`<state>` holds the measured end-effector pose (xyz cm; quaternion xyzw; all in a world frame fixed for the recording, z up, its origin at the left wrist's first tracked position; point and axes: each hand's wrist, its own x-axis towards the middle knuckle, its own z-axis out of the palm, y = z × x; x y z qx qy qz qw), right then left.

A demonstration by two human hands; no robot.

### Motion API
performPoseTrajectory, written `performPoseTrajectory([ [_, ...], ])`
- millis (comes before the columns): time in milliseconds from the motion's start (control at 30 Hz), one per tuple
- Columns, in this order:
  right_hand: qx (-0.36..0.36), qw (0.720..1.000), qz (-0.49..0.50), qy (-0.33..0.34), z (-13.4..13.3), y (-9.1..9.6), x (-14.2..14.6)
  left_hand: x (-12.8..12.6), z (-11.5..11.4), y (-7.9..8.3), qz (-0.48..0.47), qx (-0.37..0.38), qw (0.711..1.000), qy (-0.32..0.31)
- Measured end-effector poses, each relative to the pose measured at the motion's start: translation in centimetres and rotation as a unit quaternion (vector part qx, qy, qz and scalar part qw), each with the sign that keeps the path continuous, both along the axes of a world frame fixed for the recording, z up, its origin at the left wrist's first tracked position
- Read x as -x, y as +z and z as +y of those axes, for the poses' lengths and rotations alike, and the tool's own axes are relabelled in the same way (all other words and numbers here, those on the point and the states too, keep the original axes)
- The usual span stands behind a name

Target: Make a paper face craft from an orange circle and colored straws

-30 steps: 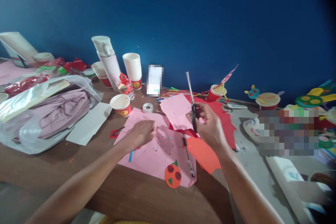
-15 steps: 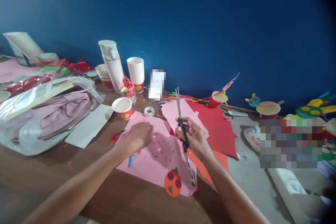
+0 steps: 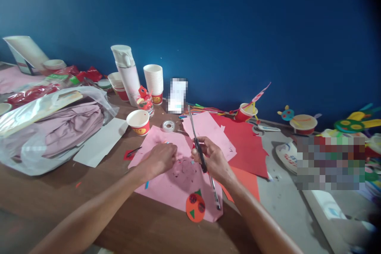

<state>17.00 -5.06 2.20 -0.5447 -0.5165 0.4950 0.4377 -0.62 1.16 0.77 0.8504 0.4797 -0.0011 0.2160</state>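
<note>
My right hand point(image 3: 212, 159) is wrapped round the black handles of a pair of scissors point(image 3: 199, 151), their blades pointing up and away from me. Just left of it, my left hand point(image 3: 163, 156) is closed over the pink paper sheet point(image 3: 178, 192); whatever its fingertips hold is hidden. On that sheet lie small dark scraps, a blue strip point(image 3: 147, 185) and a pen point(image 3: 216, 196) below the scissors. An orange paper face point(image 3: 195, 208) with dark red round eyes and green pieces rests at the sheet's near edge.
Beyond the sheet stand a paper cup point(image 3: 138, 123), a tape roll point(image 3: 168, 126), a stack of cups point(image 3: 153, 81) and a white flask point(image 3: 127, 73). Red paper point(image 3: 250, 147) lies right. A plastic bag point(image 3: 68, 127) with cloth fills the left. Decorated cups point(image 3: 303, 124) line the wall.
Both hands have come slightly closer together. The scissors have swung left and lower with my right hand. My left hand has shifted a little; the papers stay put.
</note>
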Motion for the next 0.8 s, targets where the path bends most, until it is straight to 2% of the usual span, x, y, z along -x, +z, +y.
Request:
performPoseTrajectory([
  [100, -0.013, 1.000, 0.006, -0.001, -0.1, -0.1, 0.4, 0.8, 0.6, 1.7, -0.096, 0.054, 0.994, -0.001],
  [200, -0.010, 0.999, 0.033, 0.019, -0.2, 0.0, 0.7, 1.7, 0.9, 3.7, -0.289, 0.189, 0.937, 0.047],
  [300, 0.007, 0.997, 0.064, 0.049, -0.3, 0.1, 0.9, 2.3, 0.7, 4.6, -0.384, 0.260, 0.882, 0.088],
  [567, -0.007, 0.992, 0.014, 0.125, -0.6, -0.7, 0.7, 3.0, 0.4, 4.8, -0.530, 0.270, 0.783, 0.181],
  [700, -0.016, 0.992, -0.012, 0.125, -1.1, -0.8, 1.2, 3.2, 0.1, 5.5, -0.554, 0.255, 0.765, 0.209],
  [800, -0.024, 0.991, 0.010, 0.135, -1.4, -0.9, 1.8, 3.1, -0.2, 5.8, -0.557, 0.255, 0.761, 0.212],
])
